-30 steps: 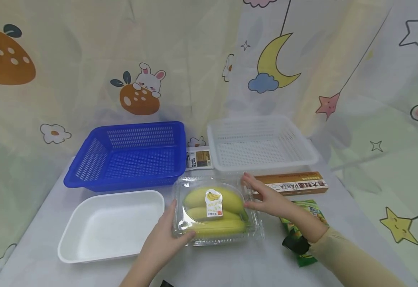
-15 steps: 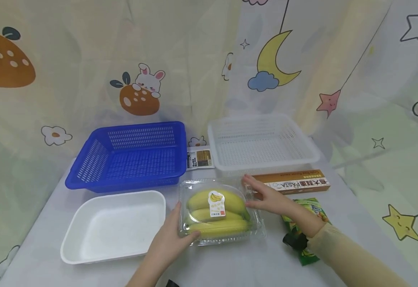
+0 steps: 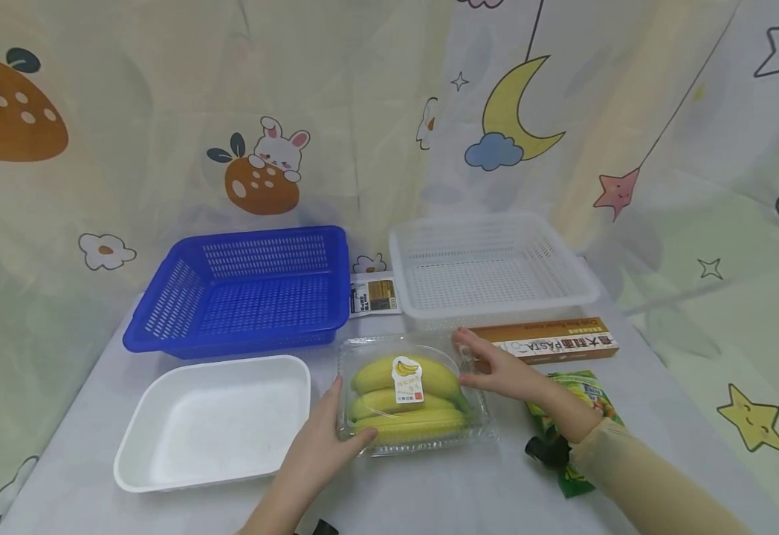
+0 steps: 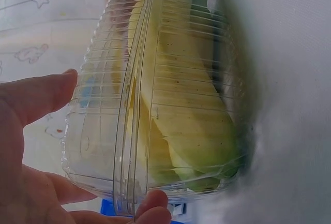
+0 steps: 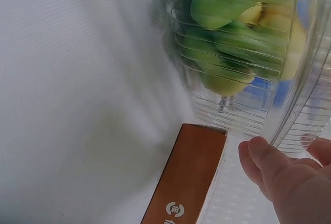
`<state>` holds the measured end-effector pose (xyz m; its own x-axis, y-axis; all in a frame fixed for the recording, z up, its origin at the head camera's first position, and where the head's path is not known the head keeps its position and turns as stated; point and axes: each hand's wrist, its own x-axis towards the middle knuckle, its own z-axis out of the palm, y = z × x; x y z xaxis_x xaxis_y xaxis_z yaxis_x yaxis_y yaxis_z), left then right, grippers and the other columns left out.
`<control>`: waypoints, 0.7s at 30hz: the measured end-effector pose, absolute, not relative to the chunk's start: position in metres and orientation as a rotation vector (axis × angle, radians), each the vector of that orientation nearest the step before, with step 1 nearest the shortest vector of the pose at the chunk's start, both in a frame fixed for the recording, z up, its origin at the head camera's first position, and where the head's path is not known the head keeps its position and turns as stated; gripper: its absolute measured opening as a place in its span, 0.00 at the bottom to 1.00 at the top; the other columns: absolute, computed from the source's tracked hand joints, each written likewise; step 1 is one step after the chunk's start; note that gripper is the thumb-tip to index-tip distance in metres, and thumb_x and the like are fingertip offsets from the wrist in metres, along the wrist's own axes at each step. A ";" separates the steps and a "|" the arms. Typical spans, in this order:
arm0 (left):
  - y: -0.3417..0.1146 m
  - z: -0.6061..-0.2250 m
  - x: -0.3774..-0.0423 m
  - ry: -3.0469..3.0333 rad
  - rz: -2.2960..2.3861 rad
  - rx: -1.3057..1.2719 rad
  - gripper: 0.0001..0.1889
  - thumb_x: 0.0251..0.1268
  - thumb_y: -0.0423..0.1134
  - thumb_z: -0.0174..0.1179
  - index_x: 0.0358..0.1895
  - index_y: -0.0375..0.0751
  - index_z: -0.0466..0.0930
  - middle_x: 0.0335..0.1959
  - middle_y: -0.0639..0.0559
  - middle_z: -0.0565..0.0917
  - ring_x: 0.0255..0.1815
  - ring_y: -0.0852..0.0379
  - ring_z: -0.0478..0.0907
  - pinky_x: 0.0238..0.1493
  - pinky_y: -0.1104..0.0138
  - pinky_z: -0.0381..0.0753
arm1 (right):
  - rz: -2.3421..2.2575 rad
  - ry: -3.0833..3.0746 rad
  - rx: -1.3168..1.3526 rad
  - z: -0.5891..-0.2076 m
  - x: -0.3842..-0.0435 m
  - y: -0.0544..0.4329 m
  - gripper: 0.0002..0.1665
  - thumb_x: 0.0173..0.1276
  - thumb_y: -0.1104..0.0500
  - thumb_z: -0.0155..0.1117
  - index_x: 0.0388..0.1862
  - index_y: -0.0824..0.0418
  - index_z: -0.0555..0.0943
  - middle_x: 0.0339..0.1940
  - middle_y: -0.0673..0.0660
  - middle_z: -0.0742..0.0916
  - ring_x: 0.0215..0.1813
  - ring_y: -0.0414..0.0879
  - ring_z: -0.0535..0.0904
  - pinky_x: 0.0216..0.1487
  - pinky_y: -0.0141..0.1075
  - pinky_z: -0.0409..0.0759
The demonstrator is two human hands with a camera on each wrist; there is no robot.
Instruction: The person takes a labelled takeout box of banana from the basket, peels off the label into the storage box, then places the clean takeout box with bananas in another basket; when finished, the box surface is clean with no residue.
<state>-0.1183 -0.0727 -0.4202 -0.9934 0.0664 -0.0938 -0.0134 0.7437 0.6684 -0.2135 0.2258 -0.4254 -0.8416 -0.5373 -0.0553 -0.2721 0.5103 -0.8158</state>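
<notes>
A clear plastic clamshell box of bananas with a white banana sticker lies at the middle of the table. My left hand holds its left side, thumb on the near left part. In the left wrist view the thumb touches the lid and the fingertips curl at the rim corner. My right hand holds the far right corner, and the right wrist view has its fingertips at the rim. Through the wall of the box, green and yellow bananas show.
Behind stand a blue basket and a white basket, with a small packet between them. A white tray is at left. To the right lie a brown pasta box and a green packet, partly under the right forearm.
The banana box has shifted slightly right and looks a little smaller, as if lower. My left hand has moved right along with it; the right hand has hardly moved.
</notes>
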 end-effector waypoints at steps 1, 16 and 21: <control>-0.073 -0.421 -0.118 2.831 1.082 0.044 0.50 0.48 0.59 0.63 0.70 0.36 0.49 0.67 0.34 0.60 0.67 0.36 0.59 0.63 0.45 0.62 | -1.244 2.457 -0.678 -0.426 -0.214 0.226 0.45 0.62 0.52 0.61 0.71 0.63 0.51 0.74 0.65 0.49 0.70 0.65 0.53 0.64 0.56 0.62; -0.070 -0.422 -0.116 2.866 0.999 0.034 0.51 0.48 0.63 0.60 0.71 0.38 0.48 0.66 0.31 0.60 0.66 0.35 0.59 0.61 0.43 0.64 | -1.214 2.473 -0.677 -0.429 -0.217 0.227 0.45 0.62 0.51 0.61 0.72 0.59 0.51 0.74 0.63 0.49 0.72 0.62 0.47 0.65 0.55 0.61; -0.070 -0.420 -0.116 2.870 0.980 0.040 0.50 0.49 0.63 0.59 0.70 0.38 0.49 0.66 0.31 0.60 0.66 0.36 0.59 0.61 0.44 0.64 | -1.221 2.470 -0.666 -0.428 -0.216 0.226 0.45 0.61 0.51 0.62 0.72 0.60 0.51 0.74 0.63 0.49 0.73 0.61 0.46 0.65 0.55 0.60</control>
